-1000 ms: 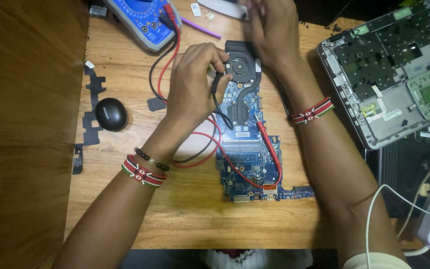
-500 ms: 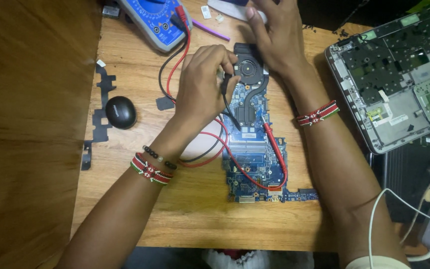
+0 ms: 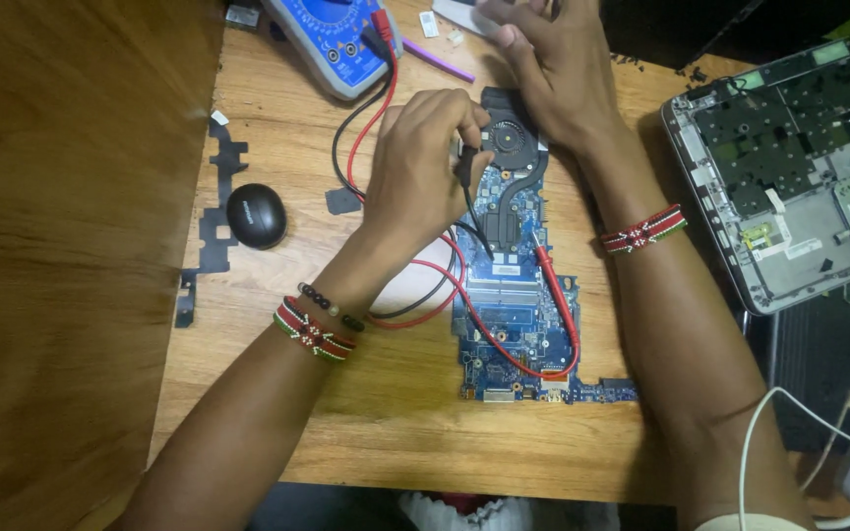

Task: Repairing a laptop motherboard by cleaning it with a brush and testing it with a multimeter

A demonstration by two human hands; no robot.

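Observation:
A blue laptop motherboard [image 3: 518, 324] lies on the wooden table, its black fan [image 3: 510, 135] at the far end. My left hand [image 3: 420, 172] pinches a black test probe [image 3: 471, 202] whose tip touches the board below the heat pipe. A red test probe [image 3: 555, 280] lies loose along the board's right side. Both leads run up to a blue multimeter [image 3: 332, 39] at the top. My right hand [image 3: 555, 69] reaches past the fan, fingers resting on a flat white piece [image 3: 459, 14] at the top edge. Whether it grips that piece is unclear.
An opened laptop base [image 3: 789, 167] sits at the right. A black oval mouse [image 3: 256, 214] and a thin black bracket strip [image 3: 211, 231] lie at the left. A purple stick [image 3: 440, 61] is near the multimeter. A white cable [image 3: 764, 423] crosses the lower right.
The view has shifted, so everything sits a little further right and lower in frame. My left hand keeps the black probe on the board; my right hand stays at the top.

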